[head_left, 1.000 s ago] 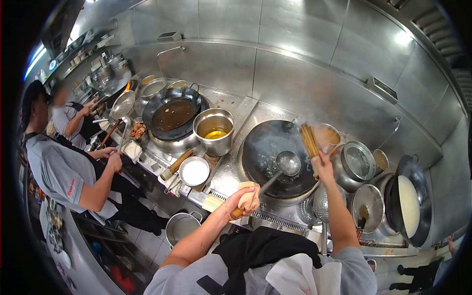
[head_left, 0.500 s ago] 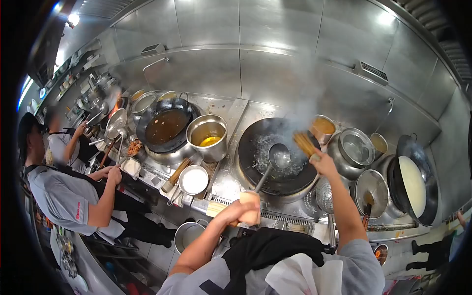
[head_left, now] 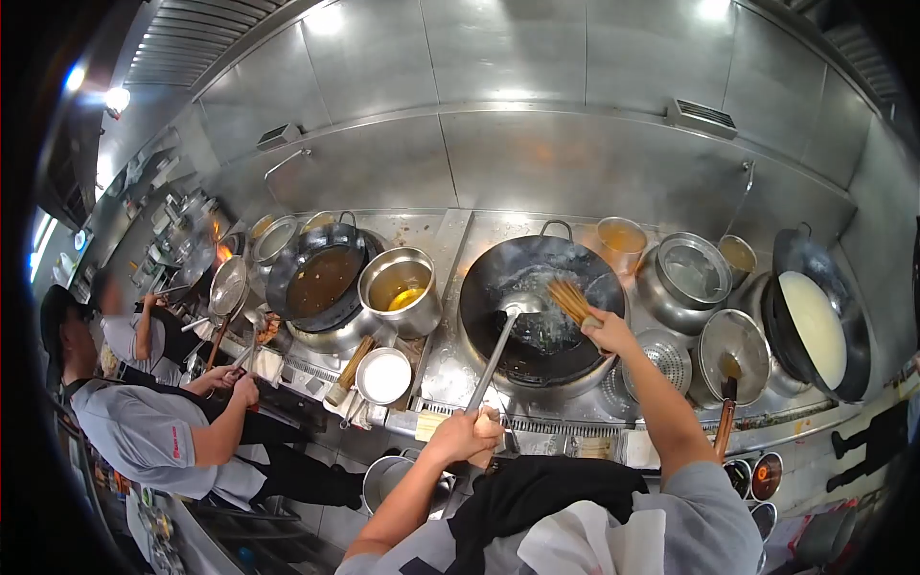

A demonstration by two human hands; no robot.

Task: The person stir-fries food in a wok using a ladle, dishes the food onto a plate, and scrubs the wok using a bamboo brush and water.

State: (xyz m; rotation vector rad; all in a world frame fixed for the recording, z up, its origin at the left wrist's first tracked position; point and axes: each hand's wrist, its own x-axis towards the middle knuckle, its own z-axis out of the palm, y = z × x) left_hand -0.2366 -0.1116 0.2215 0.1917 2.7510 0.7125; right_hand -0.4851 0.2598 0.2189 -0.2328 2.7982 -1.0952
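Note:
My left hand (head_left: 462, 439) is closed round the handle end of a long metal ladle (head_left: 494, 359), with a pale cloth or wrap showing at its fingers. The ladle's bowl rests inside a large black wok (head_left: 489, 273) in front of me, which holds bubbling, steaming liquid. My right hand (head_left: 610, 335) grips a bamboo wok brush (head_left: 572, 301). Its bristles point down and left over the wok's interior, close to the ladle bowl; whether they touch the wok's surface I cannot tell.
Left of the wok stand a steel pot (head_left: 398, 316) of yellow oil, a white bowl (head_left: 384, 375) and another dark wok (head_left: 323, 316). To the right are a perforated strainer (head_left: 661, 364), a mesh sieve (head_left: 736, 356) and a tilted wok (head_left: 867, 335). A co-worker (head_left: 144, 412) stands at left.
The brush has come down from the wok's right rim to over its interior. The ladle handle stands steeper, its bowl shifted left. Steam has thinned, and the camera view has shifted.

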